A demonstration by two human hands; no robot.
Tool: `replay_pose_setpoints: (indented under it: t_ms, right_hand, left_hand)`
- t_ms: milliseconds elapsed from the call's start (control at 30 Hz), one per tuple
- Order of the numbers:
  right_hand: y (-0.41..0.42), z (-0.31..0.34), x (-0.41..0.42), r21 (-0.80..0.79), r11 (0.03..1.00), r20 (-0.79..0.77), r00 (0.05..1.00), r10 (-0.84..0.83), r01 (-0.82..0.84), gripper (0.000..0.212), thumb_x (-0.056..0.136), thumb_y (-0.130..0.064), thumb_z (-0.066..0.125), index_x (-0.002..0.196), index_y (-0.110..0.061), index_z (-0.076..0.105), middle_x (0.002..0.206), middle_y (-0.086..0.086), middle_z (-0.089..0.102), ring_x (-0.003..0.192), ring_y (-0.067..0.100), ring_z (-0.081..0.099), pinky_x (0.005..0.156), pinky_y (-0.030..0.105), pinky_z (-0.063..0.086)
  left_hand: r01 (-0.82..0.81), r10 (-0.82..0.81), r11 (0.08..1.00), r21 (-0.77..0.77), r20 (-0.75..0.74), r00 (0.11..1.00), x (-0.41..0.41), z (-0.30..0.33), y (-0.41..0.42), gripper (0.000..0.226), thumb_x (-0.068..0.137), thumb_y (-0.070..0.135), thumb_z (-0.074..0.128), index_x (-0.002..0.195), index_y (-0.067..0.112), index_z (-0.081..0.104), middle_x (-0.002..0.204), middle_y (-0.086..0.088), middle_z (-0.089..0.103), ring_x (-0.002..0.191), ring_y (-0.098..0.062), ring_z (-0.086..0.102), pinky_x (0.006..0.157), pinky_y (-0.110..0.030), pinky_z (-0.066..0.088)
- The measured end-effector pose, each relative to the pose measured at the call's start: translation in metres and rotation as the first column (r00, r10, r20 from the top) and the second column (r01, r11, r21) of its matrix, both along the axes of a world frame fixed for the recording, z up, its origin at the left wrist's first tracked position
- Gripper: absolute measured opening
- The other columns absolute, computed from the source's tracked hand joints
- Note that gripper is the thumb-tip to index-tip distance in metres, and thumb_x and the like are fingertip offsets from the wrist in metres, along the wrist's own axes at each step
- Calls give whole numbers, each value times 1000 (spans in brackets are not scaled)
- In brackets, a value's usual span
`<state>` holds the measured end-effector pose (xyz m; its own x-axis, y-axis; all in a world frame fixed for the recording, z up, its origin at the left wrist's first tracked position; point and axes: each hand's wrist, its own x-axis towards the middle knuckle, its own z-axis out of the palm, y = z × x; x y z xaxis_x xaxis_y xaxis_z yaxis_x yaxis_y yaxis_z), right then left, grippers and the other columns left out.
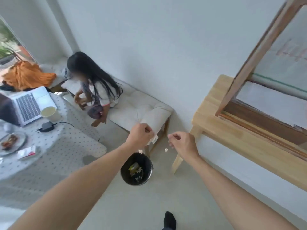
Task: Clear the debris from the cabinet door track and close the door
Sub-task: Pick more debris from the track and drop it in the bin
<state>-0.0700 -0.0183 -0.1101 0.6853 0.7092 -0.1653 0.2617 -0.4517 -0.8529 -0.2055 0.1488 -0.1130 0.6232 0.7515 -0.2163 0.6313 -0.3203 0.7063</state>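
Observation:
My left hand (140, 136) is closed over the black bin (136, 170), with a white paper scrap (153, 139) sticking out from under its fingers. My right hand (181, 141) hovers just right of the bin, its fingers curled in and nothing visible between them. Two small white crumbs of debris are in the air, one (140, 151) at the bin's rim and one (165, 149) right of it. The bin holds some rubbish. The wooden cabinet (216, 103) stands on the right, with its door track (265, 131) exposed and the wood-framed glass door (245, 63) above it.
A person sits on a white cushioned bench (141, 108) against the wall just beyond my hands. At the left, a table with a dotted cloth (54, 146) carries a laptop (28, 107), a cup, a charger and a plate. My dark-socked foot (169, 219) shows at the bottom.

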Motion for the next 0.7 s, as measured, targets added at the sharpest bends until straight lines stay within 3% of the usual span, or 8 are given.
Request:
replay_pose_setpoints:
  t_ms: [100, 267, 367, 467, 567, 700]
  right_hand:
    - [24, -50, -21, -91, 992, -56, 995, 87, -91, 23, 88, -38, 68, 71, -24, 78, 65, -6, 78, 60, 18, 76, 68, 45, 66]
    - [60, -161, -44, -239, 945, -103, 973, 205, -224, 26, 90, -31, 68, 66, -22, 74, 62, -8, 76, 57, 8, 71, 58, 24, 52]
    - [77, -246, -53, -282, 923, -131, 964, 232, -261, 18, 91, -27, 71, 75, -21, 78, 65, -4, 77, 59, 4, 69, 58, 15, 50]
    - [83, -333, -61, -318, 906, -154, 958, 241, -279, 13, 91, -25, 73, 81, -21, 79, 71, -6, 76, 61, -5, 64, 58, 7, 45]
    - [75, -405, -68, -338, 901, -180, 959, 220, -270, 11, 91, -24, 74, 81, -23, 79, 73, -10, 74, 68, -11, 64, 60, 4, 44]
    - [44, -466, -74, -425, 877, -206, 968, 145, -222, 16, 91, -25, 72, 76, -30, 75, 67, -11, 74, 62, 1, 67, 54, 10, 45]
  left_hand:
    - [-126, 123, 990, -63, -46, 991, -39, -44, 9, 25, 93, 29, 79, 73, 33, 64, 77, 15, 68, 72, 0, 61, 56, -15, 38]
    - [-327, 308, 928, -177, -130, 943, -90, -157, 18, 22, 92, 34, 79, 73, 30, 69, 76, 13, 70, 73, 0, 63, 57, -19, 43]
    - [-413, 376, 883, -226, -190, 907, -114, -249, 21, 21, 94, 32, 78, 74, 29, 71, 76, 12, 70, 76, -7, 64, 65, -26, 46]
    - [-503, 449, 818, -279, -238, 862, -137, -343, 16, 21, 97, 29, 78, 76, 27, 74, 76, 8, 71, 73, -8, 65, 58, -22, 46]
    - [-570, 500, 757, -319, -278, 820, -151, -419, 8, 19, 96, 25, 78, 78, 23, 76, 75, 3, 74, 67, -13, 67, 55, -23, 46]
    - [-595, 515, 724, -350, -300, 803, -149, -477, -1, 18, 95, 24, 79, 79, 28, 72, 77, 5, 74, 68, -19, 71, 55, -25, 48]
